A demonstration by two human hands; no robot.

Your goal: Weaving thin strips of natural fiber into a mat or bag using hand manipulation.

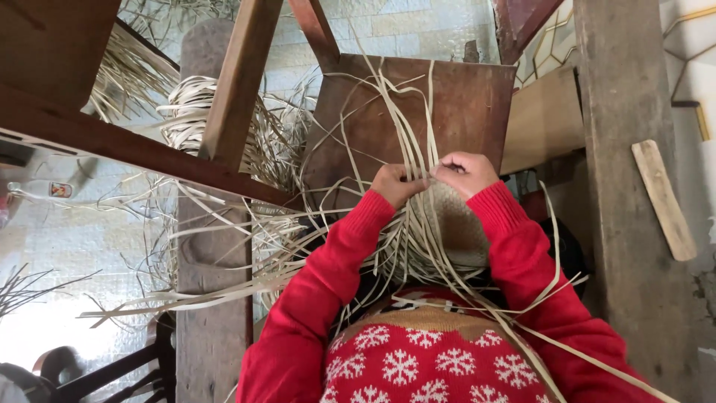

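Both hands work at the top edge of a half-woven piece [455, 224] resting against the brown wooden board [462, 104]. The left hand [397, 183] and right hand [464, 172] each have their grip pinched together on thin pale strips [406, 112]. Keeping each strip flat and taut near the weave would likely tighten it. The weave looks tan, dense, and rounded, with long loose strips fanning outward.

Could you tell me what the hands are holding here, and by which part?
Both the left hand and the right hand pinch pale straw strips at the woven piece's top edge.
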